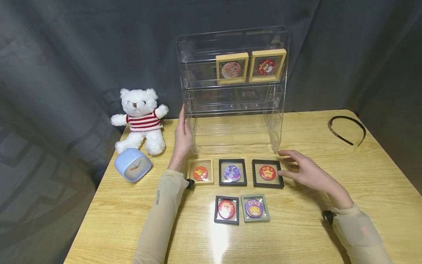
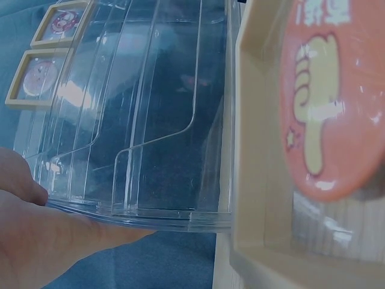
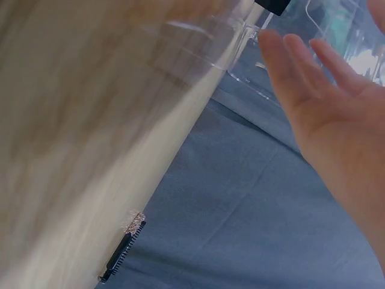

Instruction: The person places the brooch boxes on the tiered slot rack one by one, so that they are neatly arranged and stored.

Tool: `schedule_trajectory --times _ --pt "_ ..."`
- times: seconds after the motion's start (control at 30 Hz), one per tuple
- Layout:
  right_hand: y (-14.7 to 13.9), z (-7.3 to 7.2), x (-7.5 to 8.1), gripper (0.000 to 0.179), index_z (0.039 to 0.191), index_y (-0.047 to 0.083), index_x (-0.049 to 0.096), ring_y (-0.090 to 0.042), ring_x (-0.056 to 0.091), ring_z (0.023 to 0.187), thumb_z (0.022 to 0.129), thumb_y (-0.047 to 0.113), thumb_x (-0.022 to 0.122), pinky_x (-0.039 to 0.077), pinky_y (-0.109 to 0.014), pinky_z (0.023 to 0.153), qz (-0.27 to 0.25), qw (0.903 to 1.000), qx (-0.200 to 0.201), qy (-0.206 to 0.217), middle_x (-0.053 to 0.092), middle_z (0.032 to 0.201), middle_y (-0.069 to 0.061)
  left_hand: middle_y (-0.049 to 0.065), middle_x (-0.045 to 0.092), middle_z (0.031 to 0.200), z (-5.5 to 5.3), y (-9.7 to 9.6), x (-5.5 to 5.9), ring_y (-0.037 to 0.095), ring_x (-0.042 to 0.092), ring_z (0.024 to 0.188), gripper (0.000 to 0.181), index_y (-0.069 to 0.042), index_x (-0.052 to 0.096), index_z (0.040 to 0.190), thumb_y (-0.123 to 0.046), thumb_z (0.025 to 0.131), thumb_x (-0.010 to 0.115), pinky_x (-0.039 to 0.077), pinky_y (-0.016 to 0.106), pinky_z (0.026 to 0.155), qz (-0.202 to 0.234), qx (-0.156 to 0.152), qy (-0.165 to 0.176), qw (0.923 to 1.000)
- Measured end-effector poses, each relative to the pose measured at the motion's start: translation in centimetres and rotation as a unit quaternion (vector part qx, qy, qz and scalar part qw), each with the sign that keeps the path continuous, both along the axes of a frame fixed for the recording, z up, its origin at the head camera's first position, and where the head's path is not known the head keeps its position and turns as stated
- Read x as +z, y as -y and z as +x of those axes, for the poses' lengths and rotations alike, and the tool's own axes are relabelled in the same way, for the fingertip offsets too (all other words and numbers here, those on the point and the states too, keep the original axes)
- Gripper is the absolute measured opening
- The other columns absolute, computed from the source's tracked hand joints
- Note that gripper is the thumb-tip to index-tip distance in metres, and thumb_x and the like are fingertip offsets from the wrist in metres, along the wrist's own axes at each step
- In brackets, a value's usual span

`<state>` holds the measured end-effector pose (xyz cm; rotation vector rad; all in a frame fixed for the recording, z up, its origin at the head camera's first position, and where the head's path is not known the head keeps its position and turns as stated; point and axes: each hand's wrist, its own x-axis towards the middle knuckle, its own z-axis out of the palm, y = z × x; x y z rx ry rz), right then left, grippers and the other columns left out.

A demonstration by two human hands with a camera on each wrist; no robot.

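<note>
A clear acrylic display rack (image 1: 230, 102) with stepped tiers stands at the back. My left hand (image 1: 183, 135) rests along its left side, fingers straight, as the left wrist view also shows. My right hand (image 1: 310, 170) is spread beside the black-framed badge with a star (image 1: 267, 173), thumb tip right at its edge. In the same row lie a black-framed purple badge (image 1: 232, 172) and a yellow-framed thumbs-up badge (image 1: 200, 172). Nearer lie a black-framed red badge (image 1: 226, 209) and a grey-green-framed bear badge (image 1: 255, 208). Two yellow-framed badges (image 1: 232, 69) stand on an upper tier.
A white teddy bear (image 1: 140, 117) in a striped shirt sits at the left, behind a blue clock (image 1: 132, 165). A black headband (image 1: 347, 130) lies at the back right of the wooden table (image 1: 303, 234). Dark curtains (image 1: 82, 55) hang behind.
</note>
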<state>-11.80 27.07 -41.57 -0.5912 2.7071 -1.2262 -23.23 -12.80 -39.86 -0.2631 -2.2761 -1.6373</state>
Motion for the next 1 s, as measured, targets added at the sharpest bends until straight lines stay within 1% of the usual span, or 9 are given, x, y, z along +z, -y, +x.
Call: schedule_trajectory --times 0.03,0.13,0.2,0.3,0.37,0.5,0.63,0.8,1.0 --pt "-0.02 0.04 -0.05 0.068 0.151 -0.010 0.049 -0.056 0.058 0.127 0.096 0.012 0.083 0.055 -0.061 0.100 0.004 1.0000 0.006 0.005 0.053 0.148 -0.034 0.012 0.026 0.175 -0.01 0.00 -0.02 0.013 0.040 0.067 0.059 -0.011 0.019 0.173 -0.002 0.116 0.029 0.045 0.038 0.083 0.000 0.001 -0.001 1.0000" --pt "0.11 0.04 -0.17 0.078 0.152 -0.011 0.047 -0.055 0.056 0.130 0.092 0.017 0.088 0.051 -0.063 0.104 0.029 0.9994 0.020 0.004 0.053 0.148 -0.035 0.013 0.026 0.175 0.06 0.05 -0.03 0.015 0.041 0.069 0.058 -0.012 0.019 0.173 -0.003 0.116 0.029 0.045 0.040 0.084 0.002 0.001 0.000 1.0000" --pt "0.20 -0.01 -0.34 0.084 0.152 -0.013 0.047 -0.054 0.055 0.132 0.088 0.020 0.091 0.046 -0.067 0.108 0.052 0.9982 0.030 -0.005 0.054 0.147 -0.035 0.013 0.027 0.175 0.09 0.10 -0.06 0.014 0.041 0.069 0.058 -0.012 0.019 0.173 -0.004 0.116 0.028 0.045 0.038 0.083 0.002 0.001 0.000 1.0000" --pt "0.28 0.00 -0.56 0.090 0.151 -0.014 0.047 -0.054 0.054 0.133 0.084 0.023 0.094 0.039 -0.070 0.112 0.077 0.9961 0.041 -0.013 0.056 0.144 -0.035 0.013 0.029 0.174 0.11 0.12 -0.07 0.011 0.039 0.065 0.058 -0.013 0.019 0.173 -0.004 0.116 0.029 0.043 0.035 0.076 0.000 0.002 0.000 1.0000" --pt "0.36 0.00 -0.64 0.093 0.150 -0.016 0.046 -0.054 0.054 0.132 0.082 0.023 0.095 0.038 -0.071 0.113 0.084 0.9953 0.047 -0.015 0.057 0.142 -0.035 0.014 0.029 0.174 0.11 0.08 -0.05 0.010 0.038 0.064 0.058 -0.012 0.019 0.173 -0.004 0.116 0.029 0.043 0.035 0.076 -0.001 0.001 -0.002 1.0000" --pt "0.52 0.09 -0.73 0.097 0.149 -0.019 0.045 -0.055 0.054 0.129 0.078 0.024 0.097 0.039 -0.071 0.111 0.086 0.9948 0.052 -0.016 0.055 0.140 -0.036 0.013 0.026 0.175 0.11 -0.06 0.06 0.011 0.039 0.066 0.058 -0.010 0.018 0.173 -0.004 0.116 0.028 0.043 0.037 0.079 -0.001 -0.004 -0.002 1.0000" --pt "0.61 0.15 -0.64 0.097 0.148 -0.021 0.045 -0.056 0.054 0.128 0.078 0.023 0.096 0.041 -0.072 0.108 0.087 0.9947 0.054 -0.006 0.053 0.138 -0.036 0.013 0.025 0.175 0.07 -0.11 0.17 0.012 0.039 0.067 0.058 -0.009 0.018 0.173 -0.003 0.116 0.028 0.043 0.038 0.082 -0.002 -0.006 -0.003 1.0000" --pt "0.72 0.06 -0.44 0.094 0.148 -0.018 0.046 -0.055 0.053 0.126 0.079 0.022 0.095 0.041 -0.073 0.109 0.082 0.9952 0.052 0.007 0.052 0.135 -0.033 0.015 0.031 0.172 0.06 -0.05 0.16 0.010 0.038 0.064 0.058 -0.010 0.018 0.173 -0.004 0.116 0.029 0.042 0.034 0.075 -0.004 -0.002 -0.005 1.0000" --pt "0.77 0.02 -0.61 0.091 0.141 -0.016 0.047 -0.055 0.052 0.126 0.073 0.019 0.098 0.036 -0.073 0.111 0.065 0.9966 0.049 0.004 0.054 0.133 -0.033 0.017 0.035 0.169 0.17 -0.02 0.15 0.008 0.037 0.061 0.058 -0.010 0.018 0.173 -0.004 0.116 0.029 0.042 0.030 0.070 -0.006 -0.001 0.000 1.0000"
